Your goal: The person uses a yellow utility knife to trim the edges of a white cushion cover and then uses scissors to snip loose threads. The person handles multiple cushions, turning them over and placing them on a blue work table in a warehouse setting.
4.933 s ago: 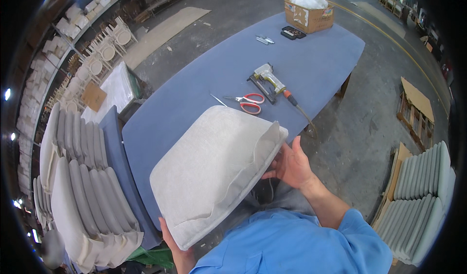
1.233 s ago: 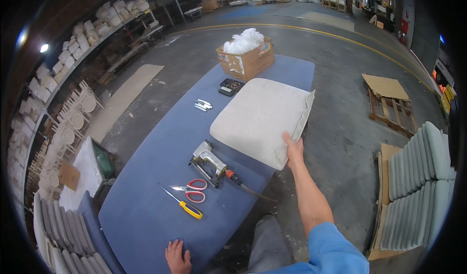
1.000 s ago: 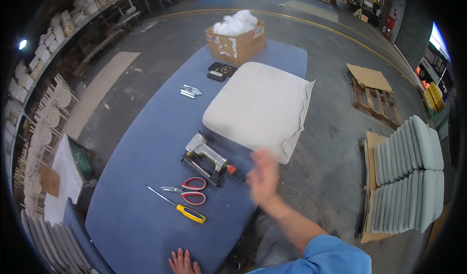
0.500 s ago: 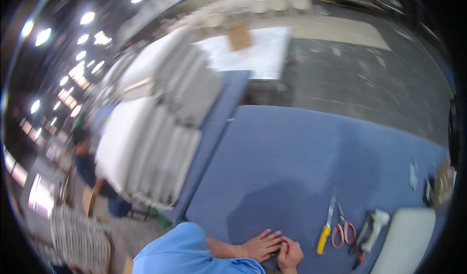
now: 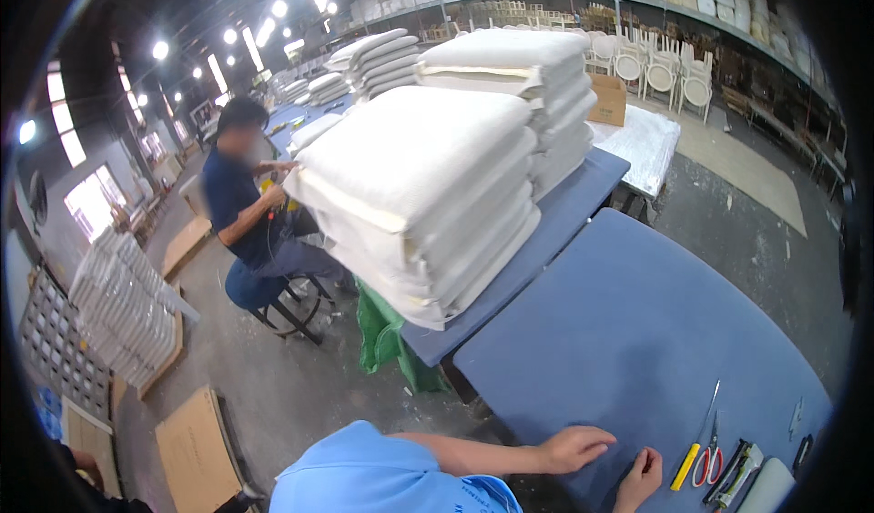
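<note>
My left hand [image 5: 578, 448] is open over the near edge of a blue-covered table [image 5: 637, 322], its fingers stretched out to the right and holding nothing. A little to its right and apart from it, my right hand [image 5: 642, 478] has its fingers curled in, and nothing shows in it. Nearest to that hand lies a yellow-handled tool with a long thin blade [image 5: 685, 467]. Beside it are scissors with red-and-white handles [image 5: 707, 466], then black and white hand tools [image 5: 736, 473]. A pale padded piece [image 5: 772, 484] sits at the table's right, partly cut off.
Tall stacks of white cushions [image 5: 414, 176] stand on an adjoining blue table [image 5: 583, 199]. Beyond its left side a co-worker [image 5: 244, 185] sits on a stool [image 5: 289, 308]. A cardboard box [image 5: 606, 100] rests on a wrapped table behind. Flat cardboard [image 5: 196, 449] lies on the left floor.
The view has swung left, bringing the co-worker and cushion stacks fully into sight. My hands, touching before, are now apart, and the left one has lifted off the right one's fingers.
</note>
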Motion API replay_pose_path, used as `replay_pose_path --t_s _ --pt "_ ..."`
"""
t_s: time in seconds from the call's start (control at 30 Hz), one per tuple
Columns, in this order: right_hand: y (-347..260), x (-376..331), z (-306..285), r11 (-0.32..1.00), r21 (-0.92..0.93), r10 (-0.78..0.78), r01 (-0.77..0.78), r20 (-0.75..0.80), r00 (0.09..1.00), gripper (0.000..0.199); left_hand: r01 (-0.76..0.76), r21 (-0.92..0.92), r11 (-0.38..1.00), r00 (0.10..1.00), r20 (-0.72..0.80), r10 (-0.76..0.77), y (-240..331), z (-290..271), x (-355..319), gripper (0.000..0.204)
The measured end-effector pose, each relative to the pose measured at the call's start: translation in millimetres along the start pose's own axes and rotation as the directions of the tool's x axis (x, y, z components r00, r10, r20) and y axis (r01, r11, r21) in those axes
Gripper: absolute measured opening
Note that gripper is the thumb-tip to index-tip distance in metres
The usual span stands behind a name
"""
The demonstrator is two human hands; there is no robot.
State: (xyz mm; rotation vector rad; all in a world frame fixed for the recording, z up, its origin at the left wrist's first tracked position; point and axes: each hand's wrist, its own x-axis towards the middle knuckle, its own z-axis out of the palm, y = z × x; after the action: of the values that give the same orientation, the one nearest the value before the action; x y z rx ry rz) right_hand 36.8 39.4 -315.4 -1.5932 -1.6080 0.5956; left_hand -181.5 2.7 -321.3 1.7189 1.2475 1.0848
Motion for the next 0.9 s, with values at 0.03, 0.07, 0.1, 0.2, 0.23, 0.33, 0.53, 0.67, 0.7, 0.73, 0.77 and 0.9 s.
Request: replay_pose_path --t_s 0.03,0.07,0.1,0.2,0.23,0.33,0.53,0.67,0.7,0.73,0.77,0.9 --pt "-3.8 4.9 -0.8 0.999 0.018 0.045 -0.045 0.007 0.999 0.033 0.143 -0.103 0.984 0.988 -0.035 -0.148 15.4 -23.8 -14.0 0.033" --pt "52.7 11.9 -1.4 0.964 0.257 0.074 -0.069 -0.009 0.997 0.015 0.052 -0.086 0.995 0.997 -0.055 -0.057 30.6 -51.4 -20.1 0.032" --pt "44.9 10.6 7.7 0.93 0.322 0.157 -0.18 0.097 0.983 0.016 0.167 -0.147 0.975 0.978 -0.098 -0.182 41.9 -92.4 -40.4 0.03" --pt "12.9 -10.0 18.2 0.841 0.39 0.26 -0.375 0.317 0.912 0.02 0.012 -0.277 0.961 0.778 -0.601 -0.184 54.3 -216.3 -88.7 0.028" --pt "2.5 -21.6 27.4 0.837 0.398 0.233 -0.376 0.362 0.902 0.02 0.069 -0.392 0.917 0.604 -0.715 -0.351 59.0 -258.3 -105.1 0.029" --pt "-34.5 -36.0 55.1 0.819 0.439 0.145 -0.369 0.464 0.874 0.018 -0.247 -0.685 0.685 0.458 -0.706 -0.541 65.7 -348.6 -141.2 0.055" --pt "-94.9 -48.4 86.0 0.819 0.477 -0.017 -0.319 0.576 0.817 0.015 -0.37 -0.761 0.533 0.498 -0.647 -0.578 48.6 -409.0 -133.2 0.048" --pt "-86.2 -61.5 73.9 0.819 0.473 0.001 -0.325 0.566 0.825 0.016 -0.369 -0.794 0.483 0.509 -0.607 -0.61 48.0 -423.7 -110.5 0.04" --pt "-80.6 -64.6 66.8 0.809 0.47 0.029 -0.354 0.569 0.822 0.017 -0.288 -0.807 0.515 0.551 -0.58 -0.6 49.4 -426.1 -107.6 0.039" --pt "-73.5 -68.2 59.5 0.792 0.474 0.057 -0.385 0.57 0.819 0.018 -0.202 -0.809 0.552 0.594 -0.549 -0.588 52.5 -431.7 -106.2 0.039" --pt "-66.3 -75.7 51.1 0.767 0.484 0.093 -0.421 0.566 0.819 0.018 -0.104 -0.801 0.59 0.642 -0.507 -0.575 57.8 -439.0 -103.8 0.039" --pt "-41.2 -92.5 17.1 0.783 0.412 0.214 -0.466 0.524 0.824 0.021 -0.066 -0.692 0.719 0.615 -0.595 -0.517 85.4 -443.0 -87.6 0.041"
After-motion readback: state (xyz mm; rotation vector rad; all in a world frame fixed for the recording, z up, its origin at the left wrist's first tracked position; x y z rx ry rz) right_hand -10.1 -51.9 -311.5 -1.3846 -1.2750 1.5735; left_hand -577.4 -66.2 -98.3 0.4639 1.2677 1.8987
